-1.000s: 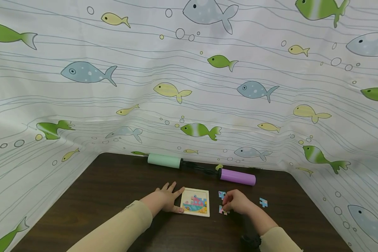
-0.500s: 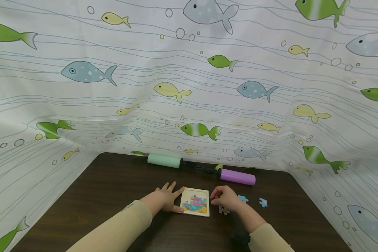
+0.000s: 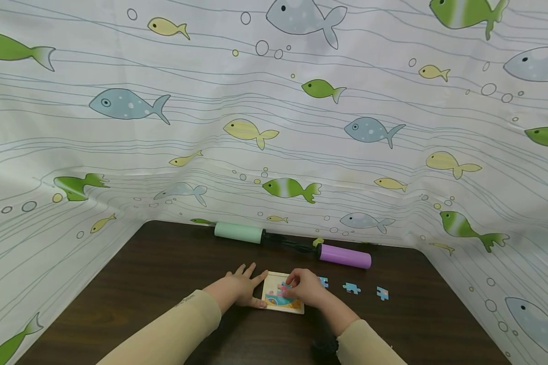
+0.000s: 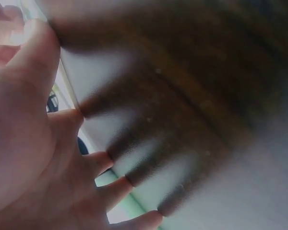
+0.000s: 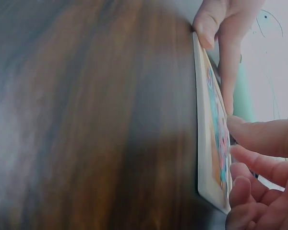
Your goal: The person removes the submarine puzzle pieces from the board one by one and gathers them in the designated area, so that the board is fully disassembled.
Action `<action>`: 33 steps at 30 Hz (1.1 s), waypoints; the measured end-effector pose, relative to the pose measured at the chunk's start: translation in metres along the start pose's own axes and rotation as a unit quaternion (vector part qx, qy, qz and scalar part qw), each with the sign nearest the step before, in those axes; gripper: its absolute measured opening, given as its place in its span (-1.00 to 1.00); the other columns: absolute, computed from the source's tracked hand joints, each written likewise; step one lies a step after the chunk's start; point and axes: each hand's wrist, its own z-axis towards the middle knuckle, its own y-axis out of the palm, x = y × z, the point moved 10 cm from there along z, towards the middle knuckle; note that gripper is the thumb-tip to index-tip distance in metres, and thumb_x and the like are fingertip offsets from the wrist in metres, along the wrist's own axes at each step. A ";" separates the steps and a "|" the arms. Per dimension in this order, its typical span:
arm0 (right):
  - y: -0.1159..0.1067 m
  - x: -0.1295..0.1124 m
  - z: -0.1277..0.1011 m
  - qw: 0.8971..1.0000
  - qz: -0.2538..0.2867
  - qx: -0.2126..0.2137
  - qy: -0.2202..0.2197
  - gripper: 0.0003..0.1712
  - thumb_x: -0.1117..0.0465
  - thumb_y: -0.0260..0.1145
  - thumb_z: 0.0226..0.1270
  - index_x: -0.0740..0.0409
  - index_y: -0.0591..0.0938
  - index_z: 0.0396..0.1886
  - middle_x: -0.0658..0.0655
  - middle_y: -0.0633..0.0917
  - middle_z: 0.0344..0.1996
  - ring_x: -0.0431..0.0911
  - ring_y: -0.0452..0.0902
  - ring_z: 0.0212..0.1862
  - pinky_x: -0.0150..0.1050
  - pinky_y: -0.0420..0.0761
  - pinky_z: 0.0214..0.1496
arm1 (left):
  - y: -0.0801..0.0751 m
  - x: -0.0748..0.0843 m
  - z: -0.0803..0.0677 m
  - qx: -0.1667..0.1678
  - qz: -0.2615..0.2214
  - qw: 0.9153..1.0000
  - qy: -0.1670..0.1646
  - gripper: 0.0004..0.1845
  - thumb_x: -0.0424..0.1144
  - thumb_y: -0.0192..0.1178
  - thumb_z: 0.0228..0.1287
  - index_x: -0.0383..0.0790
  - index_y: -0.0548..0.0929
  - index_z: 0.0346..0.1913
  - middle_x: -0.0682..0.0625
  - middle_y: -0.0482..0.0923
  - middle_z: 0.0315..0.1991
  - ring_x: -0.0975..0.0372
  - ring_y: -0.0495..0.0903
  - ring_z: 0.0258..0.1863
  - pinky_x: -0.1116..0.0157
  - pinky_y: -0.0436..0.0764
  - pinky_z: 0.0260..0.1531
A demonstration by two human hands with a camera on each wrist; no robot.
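On the desk (image 3: pixel 173 274), a part-filled puzzle tray (image 3: pixel 274 282).
The left hand (image 3: pixel 243 290) spreads its fingers against the tray's left side; the right hand (image 3: pixel 307 290) bends over the tray's right part, and whether its fingers pinch a piece cannot be told. Three loose pieces (image 3: pixel 351 288) lie to the right, the nearest partly hidden. A sideways push from the right fingers could unseat placed pieces, and the tray might slide should the left hand ease off. Compared with half a second ago, the right hand is over the tray rather than just beside it; the left hand is unchanged.
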 end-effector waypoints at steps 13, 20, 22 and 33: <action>0.007 -0.007 0.000 0.999 -0.034 -0.010 0.019 -0.56 0.19 0.63 0.03 0.16 0.49 -0.30 0.06 0.46 -0.49 -0.08 0.36 -0.47 -0.24 0.35 -0.48 | 0.000 -0.001 0.001 0.004 0.004 1.000 0.003 -0.04 0.42 0.14 0.15 0.15 0.13 0.56 -0.12 0.02 0.53 -0.10 0.05 0.48 -0.19 0.18 0.30; 0.005 -0.006 -0.002 1.000 0.002 0.003 0.002 -0.74 0.25 0.48 0.24 0.16 0.51 -0.33 0.07 0.48 -0.48 -0.08 0.38 -0.45 -0.22 0.40 -0.46 | 0.001 -0.002 0.001 0.006 0.000 1.000 0.002 -0.04 0.42 0.14 0.15 0.15 0.13 0.56 -0.12 0.01 0.54 -0.09 0.04 0.48 -0.19 0.17 0.30; 0.004 -0.005 -0.002 1.000 0.016 0.008 0.001 -0.80 0.26 0.43 0.30 0.16 0.52 -0.34 0.07 0.49 -0.48 -0.09 0.41 -0.45 -0.23 0.44 -0.45 | 0.001 -0.002 0.000 0.005 -0.002 1.000 0.001 -0.04 0.42 0.15 0.16 0.15 0.13 0.56 -0.12 0.02 0.54 -0.09 0.04 0.48 -0.19 0.16 0.30; 0.001 -0.004 -0.002 0.995 0.098 0.005 -0.012 -0.86 0.38 0.36 0.33 0.24 0.55 -0.37 0.07 0.52 -0.55 -0.14 0.48 -0.51 -0.28 0.55 -0.48 | 0.000 0.000 0.000 0.002 -0.001 1.000 0.003 -0.04 0.42 0.15 0.15 0.14 0.13 0.56 -0.13 0.02 0.53 -0.10 0.04 0.48 -0.20 0.17 0.30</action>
